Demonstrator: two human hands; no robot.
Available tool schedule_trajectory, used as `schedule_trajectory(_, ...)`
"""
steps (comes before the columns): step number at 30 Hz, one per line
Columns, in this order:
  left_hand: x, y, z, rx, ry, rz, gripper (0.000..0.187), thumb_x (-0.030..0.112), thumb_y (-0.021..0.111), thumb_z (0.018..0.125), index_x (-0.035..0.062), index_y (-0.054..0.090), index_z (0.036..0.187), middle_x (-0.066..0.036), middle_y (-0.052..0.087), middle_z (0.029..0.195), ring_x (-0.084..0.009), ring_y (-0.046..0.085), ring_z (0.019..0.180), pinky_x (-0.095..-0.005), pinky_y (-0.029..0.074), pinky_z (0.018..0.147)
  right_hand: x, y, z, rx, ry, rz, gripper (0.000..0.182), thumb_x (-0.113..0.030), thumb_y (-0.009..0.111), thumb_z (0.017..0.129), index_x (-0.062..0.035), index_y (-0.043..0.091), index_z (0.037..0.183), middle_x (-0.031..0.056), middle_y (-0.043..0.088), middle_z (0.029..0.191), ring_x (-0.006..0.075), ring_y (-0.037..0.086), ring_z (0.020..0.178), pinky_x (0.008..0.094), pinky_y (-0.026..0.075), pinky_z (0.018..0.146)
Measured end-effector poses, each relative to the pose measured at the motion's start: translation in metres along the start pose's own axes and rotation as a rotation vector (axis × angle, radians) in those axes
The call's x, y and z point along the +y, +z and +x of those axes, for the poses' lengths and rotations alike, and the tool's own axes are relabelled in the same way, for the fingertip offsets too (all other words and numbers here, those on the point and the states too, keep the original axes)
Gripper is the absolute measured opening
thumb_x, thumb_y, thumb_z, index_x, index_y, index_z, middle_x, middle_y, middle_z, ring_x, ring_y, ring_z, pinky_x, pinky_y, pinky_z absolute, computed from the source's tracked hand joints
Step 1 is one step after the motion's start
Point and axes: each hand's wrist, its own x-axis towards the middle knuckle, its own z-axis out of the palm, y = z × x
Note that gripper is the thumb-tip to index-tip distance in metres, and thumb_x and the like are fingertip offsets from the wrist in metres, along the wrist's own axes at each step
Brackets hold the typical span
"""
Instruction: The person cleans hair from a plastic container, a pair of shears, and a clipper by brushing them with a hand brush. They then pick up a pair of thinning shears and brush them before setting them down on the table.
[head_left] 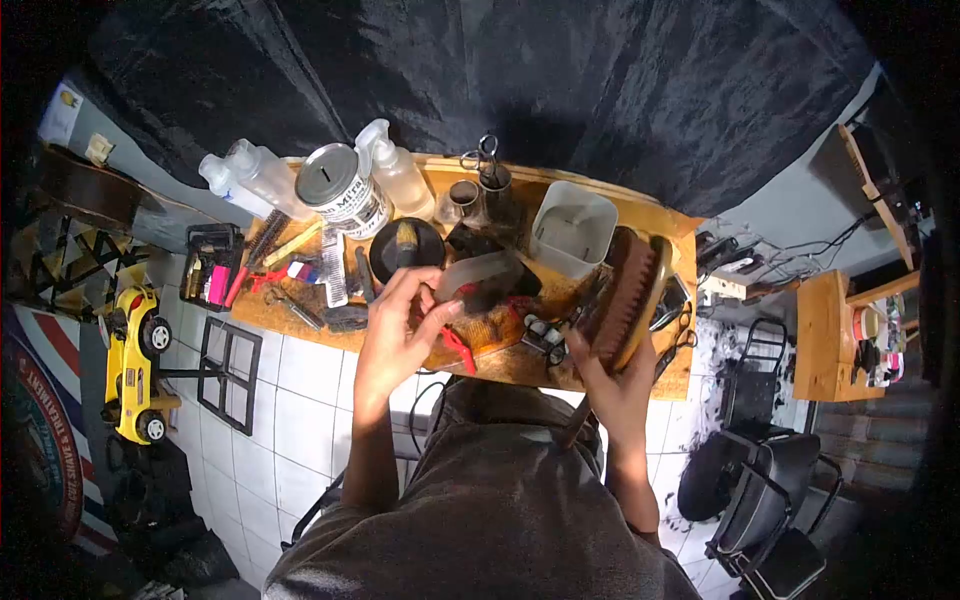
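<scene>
My left hand is closed on the edge of a translucent plastic piece, flat like a lid, and holds it above the worktop. My right hand grips a brush with a wooden back and brown bristles, held upright on the right. Beneath my left hand lies a red-handled tool. A clear square tub stands behind the brush. Just behind the plastic piece is a round black bowl with a small brush in it.
A spray bottle, a tin can and scissors in a cup line the table's back edge. A white comb lies at the left. Black chairs stand at the lower right, a yellow toy car at the left.
</scene>
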Motion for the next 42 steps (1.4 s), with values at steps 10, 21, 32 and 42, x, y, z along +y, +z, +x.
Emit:
schedule_trajectory(10,-0.006,-0.010,-0.004,0.000,0.260,0.056,0.036,-0.001,0.076,0.065,0.0025,0.055,0.095,-0.013,0.052,0.119,-0.0219,0.054,0.101,-0.0311,0.045,0.083,0.046,0.013,-0.069,-0.180,0.127,0.100,0.052,-0.022,0.043,0.096,0.0051,0.028,0.138,0.0188,0.052,0.122,0.0230,0.054,0.104,0.0326,0.041,0.091)
schedule_trajectory(21,-0.050,0.002,-0.007,-0.343,-0.125,-1.748,0.044,0.035,0.034,0.099,0.0074,0.037,0.134,-0.016,0.044,0.134,-0.0247,0.044,0.123,-0.0394,0.036,0.103,0.003,0.074,-0.043,-0.310,-0.158,-0.371,0.047,-0.020,0.060,0.089,-0.0020,0.047,0.130,0.0255,0.059,0.112,0.0353,0.059,0.107,0.0375,0.045,0.090)
schedule_trajectory(32,-0.051,-0.030,0.014,-0.248,-0.391,-1.700,0.063,0.048,0.034,0.095,0.0123,0.021,0.146,-0.020,0.041,0.135,-0.0323,0.047,0.120,-0.0470,0.040,0.099,0.005,0.099,-0.038,-0.098,-0.244,-0.432,0.046,-0.008,0.061,0.086,-0.0019,0.048,0.130,0.0198,0.060,0.117,0.0245,0.061,0.105,0.0327,0.045,0.093)
schedule_trajectory(42,-0.062,-0.046,0.018,-0.306,-0.075,-1.585,0.052,0.045,0.036,0.097,0.0119,0.032,0.137,-0.011,0.041,0.133,-0.0219,0.044,0.120,-0.0350,0.040,0.096,-0.006,0.105,-0.025,0.072,-0.092,-0.582,0.038,-0.016,0.051,0.093,-0.0057,0.046,0.129,0.0231,0.064,0.100,0.0304,0.065,0.096,0.0362,0.050,0.080)
